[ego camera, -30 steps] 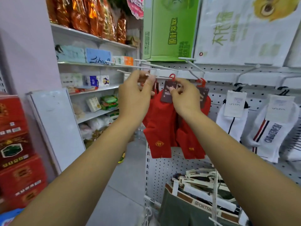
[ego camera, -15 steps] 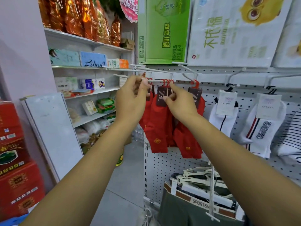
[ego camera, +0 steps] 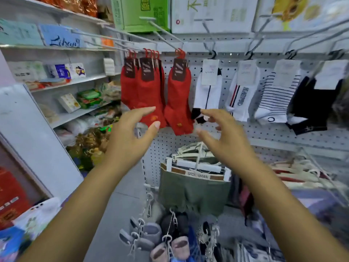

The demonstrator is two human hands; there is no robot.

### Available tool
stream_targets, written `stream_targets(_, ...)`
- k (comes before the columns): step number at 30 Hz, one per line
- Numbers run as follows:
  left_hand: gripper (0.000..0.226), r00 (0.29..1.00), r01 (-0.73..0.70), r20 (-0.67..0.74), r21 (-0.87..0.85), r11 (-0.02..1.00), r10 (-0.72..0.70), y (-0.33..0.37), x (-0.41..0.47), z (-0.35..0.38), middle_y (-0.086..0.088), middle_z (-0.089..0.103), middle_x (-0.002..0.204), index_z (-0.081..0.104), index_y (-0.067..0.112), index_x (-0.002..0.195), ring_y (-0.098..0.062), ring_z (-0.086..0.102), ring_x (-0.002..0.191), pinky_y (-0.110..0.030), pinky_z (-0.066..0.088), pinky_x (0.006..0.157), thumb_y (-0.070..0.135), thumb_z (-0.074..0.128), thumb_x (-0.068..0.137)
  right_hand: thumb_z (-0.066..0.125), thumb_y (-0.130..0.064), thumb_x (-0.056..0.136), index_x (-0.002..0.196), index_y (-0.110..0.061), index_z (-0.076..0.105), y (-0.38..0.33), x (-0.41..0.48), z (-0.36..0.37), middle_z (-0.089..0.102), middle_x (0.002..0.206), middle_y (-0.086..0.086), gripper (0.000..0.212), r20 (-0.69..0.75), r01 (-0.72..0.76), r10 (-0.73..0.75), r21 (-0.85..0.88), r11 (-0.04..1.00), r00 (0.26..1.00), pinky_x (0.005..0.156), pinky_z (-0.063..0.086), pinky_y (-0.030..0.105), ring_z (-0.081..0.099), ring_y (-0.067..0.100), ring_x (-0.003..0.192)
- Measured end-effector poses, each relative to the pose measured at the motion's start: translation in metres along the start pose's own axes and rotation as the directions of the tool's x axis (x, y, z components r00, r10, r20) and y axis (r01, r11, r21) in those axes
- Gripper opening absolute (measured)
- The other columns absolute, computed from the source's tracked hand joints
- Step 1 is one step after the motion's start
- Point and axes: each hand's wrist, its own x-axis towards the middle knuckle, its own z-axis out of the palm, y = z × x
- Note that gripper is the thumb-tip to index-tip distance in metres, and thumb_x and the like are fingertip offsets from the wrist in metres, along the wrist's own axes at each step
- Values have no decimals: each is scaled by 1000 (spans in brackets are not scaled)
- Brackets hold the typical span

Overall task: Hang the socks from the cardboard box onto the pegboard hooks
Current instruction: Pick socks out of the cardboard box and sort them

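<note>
red socks (ego camera: 151,91) hung in bunches on hooks (ego camera: 132,42) at the top left of the pegboard (ego camera: 170,144). lower, in front of the pegboard, left hand (ego camera: 130,137) and right hand (ego camera: 224,137) apart, fingers spread, each grip loose and empty. white socks (ego camera: 207,91) further right along the pegboard.

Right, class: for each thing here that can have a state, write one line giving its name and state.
Left hand, open, holding nothing.
Right hand, open, holding nothing.
Red socks, hanging on hooks.
White socks, hanging.
Striped socks, hanging.
Black socks, hanging.
Olive shorts, hanging on a hanger.
</note>
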Motion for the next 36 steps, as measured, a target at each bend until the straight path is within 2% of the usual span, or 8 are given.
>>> stream_targets(2, 39, 996, 18, 87, -10, 1000, -17, 13, -38, 19, 25, 62, 127, 65, 34, 130, 5, 53, 121, -1, 31, 99, 48, 62, 94, 68, -33, 96, 137, -23, 58, 13, -55, -21, 57, 129, -10, 43, -26, -76, 75, -41, 996, 997, 101, 42, 25, 50, 5, 119)
stream_targets(5, 39, 968, 111, 232, -63, 992, -94, 34, -108, 53, 44, 55, 122, 62, 40, 129, 11, 50, 122, -2, 31, 99, 56, 58, 93, 68, -29, 97, 135, -18, 59, 30, -144, -50, 62, 127, 5, 41, -15, -221, 221, -102, 970, 975, 94, 37, 19, 52, 17, 115)
stream_targets(10, 40, 852, 252, 491, -80, 964, -182, 80, -256, 110, 19, 63, 119, 67, 34, 125, -4, 56, 115, -11, 39, 95, 54, 60, 90, 71, -26, 94, 131, -15, 62, 39, -323, -94, 62, 128, 6, 39, 44, -459, 476, -202, 865, 878, 99, 36, 19, 54, 24, 120)
stream_targets(14, 34, 689, 257, 712, -66, 964, -135, 131, -360, 146, 3, 69, 122, 70, 19, 125, -18, 60, 115, -36, 48, 100, 35, 68, 95, 71, -22, 93, 130, -12, 63, 26, -462, -123, 62, 130, 7, 40, 27, -664, 689, -241, 708, 724, 100, 48, 38, 57, 29, 122)
stream_targets(18, 37, 489, 150, 872, -99, 984, 13, 186, -418, 171, -3, 67, 132, 68, 16, 129, -27, 58, 126, -44, 46, 106, 31, 68, 95, 70, -27, 94, 135, -16, 60, 2, -564, -148, 60, 134, 2, 44, -27, -830, 852, -246, 501, 522, 98, 44, 33, 50, 22, 128)
stream_targets(22, 45, 296, 70, 943, -182, 981, 154, 232, -451, 193, -4, 64, 137, 66, 16, 131, -28, 55, 131, -51, 44, 109, 39, 61, 93, 69, -31, 96, 136, -15, 59, -21, -635, -162, 59, 134, 3, 44, -93, -928, 937, -201, 313, 337, 101, 46, 35, 51, 24, 127)
stream_targets(26, 50, 136, 12, 956, -264, 964, 260, 268, -470, 226, -4, 64, 137, 64, 14, 134, -29, 56, 130, -55, 44, 106, 38, 59, 90, 70, -29, 94, 133, -14, 61, -30, -680, -177, 61, 132, 2, 42, -191, -984, 968, -102, 145, 162, 102, 39, 24, 54, 22, 124)
stream_targets(36, 44, 9, -9, 879, -477, 879, 477, 369, -464, 379, 5, 60, 141, 63, 20, 135, -14, 48, 133, -46, 41, 112, 38, 67, 95, 66, -36, 96, 137, -20, 58, 43, -712, -261, 60, 133, -4, 45, -378, -993, 919, 66, -93, -111, 104, 45, 30, 54, 15, 125)
